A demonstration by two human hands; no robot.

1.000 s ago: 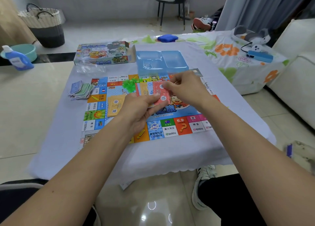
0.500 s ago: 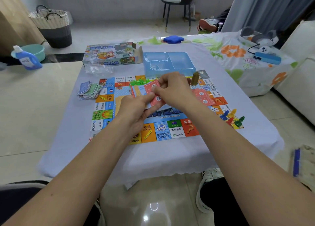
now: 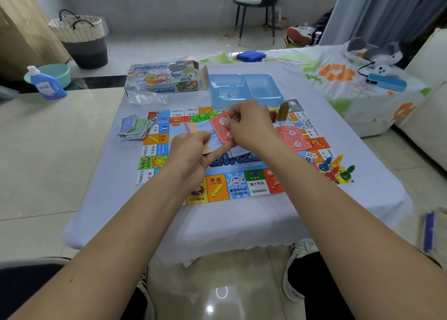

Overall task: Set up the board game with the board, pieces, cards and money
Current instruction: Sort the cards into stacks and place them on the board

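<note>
A tiled living room, with a low cloth-covered bench (image 3: 101,199) carrying the board (image 3: 242,186). Over the board's middle, the left hand (image 3: 191,155) grips a small stack of cards (image 3: 205,136) while the right hand (image 3: 251,126) pinches a red card (image 3: 221,126) off the top, seemingly to sort it by colour. Right of the hands, more red cards (image 3: 294,137) lie on the board. Dice (image 3: 309,156) and pawns (image 3: 336,168) wait at the right edge, green houses (image 3: 202,116) at the far side. Money (image 3: 134,127) sits left of the board. The box (image 3: 162,79) and tray (image 3: 244,90) lie beyond.
</note>
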